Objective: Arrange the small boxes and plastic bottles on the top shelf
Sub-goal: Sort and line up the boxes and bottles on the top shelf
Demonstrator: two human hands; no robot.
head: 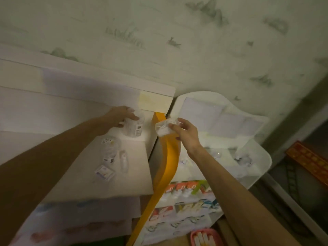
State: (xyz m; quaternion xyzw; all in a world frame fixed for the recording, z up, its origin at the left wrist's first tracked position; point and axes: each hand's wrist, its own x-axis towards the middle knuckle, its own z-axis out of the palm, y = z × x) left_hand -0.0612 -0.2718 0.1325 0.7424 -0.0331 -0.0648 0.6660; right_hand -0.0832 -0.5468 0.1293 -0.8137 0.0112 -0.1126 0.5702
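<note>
My left hand (119, 116) grips a clear plastic bottle (133, 127) with a printed label, standing at the back right corner of the white top shelf (134, 181). My right hand (186, 134) holds a small white plastic piece (164, 129) just above the orange strip (168, 162) between the two units. Nearer on the shelf stands another clear labelled bottle (109, 150), a slim small bottle (123, 159) beside it, and a small white box (104, 173) in front. The image is blurred.
A white plastic rack (262, 157) with clear items in its tray stands right of the shelf. Below it are colourful packets (188, 206) and a pink tray (205, 237). An orange patterned box (310, 162) lies far right. A wall rises behind.
</note>
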